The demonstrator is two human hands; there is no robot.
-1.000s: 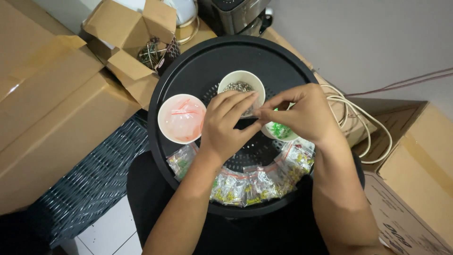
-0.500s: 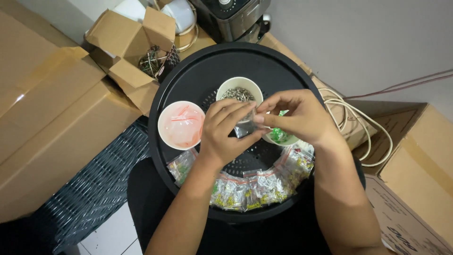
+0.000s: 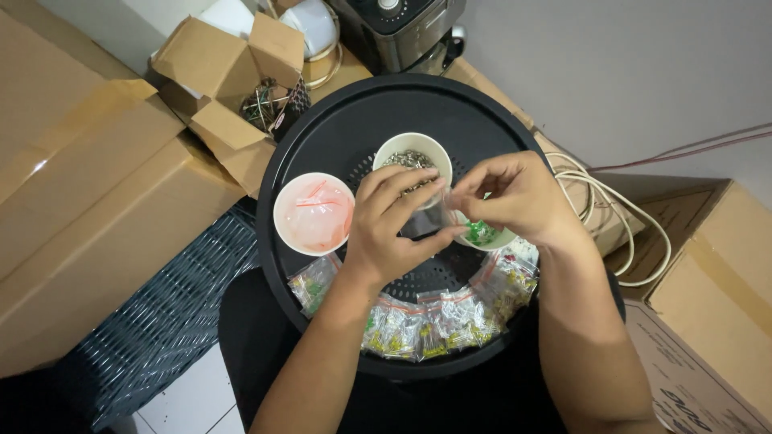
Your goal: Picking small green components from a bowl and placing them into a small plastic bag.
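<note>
Two hands meet over the middle of a round black tray (image 3: 338, 120). The left hand (image 3: 398, 221) and right hand (image 3: 507, 197) are together, fingertips pinched on a small clear plastic bag (image 3: 430, 219) held between them just above the tray; its contents cannot be made out.

Three white bowls stand on the tray. One white bowl of red-and-clear pieces (image 3: 314, 213) sits to the left, apart from the hands. A second white bowl of small metal parts (image 3: 412, 154) lies just beyond the left fingers. A third white bowl of green pieces (image 3: 482, 235) lies under the right hand, partly hidden. A row of filled clear packets (image 3: 426, 321) lines the tray's near rim.

Judgement: the grip looks sound. Keeping the bag mouth upward and directly over a bowl would limit spillage, and a light pinch at opposite edges should hold it open.
</note>
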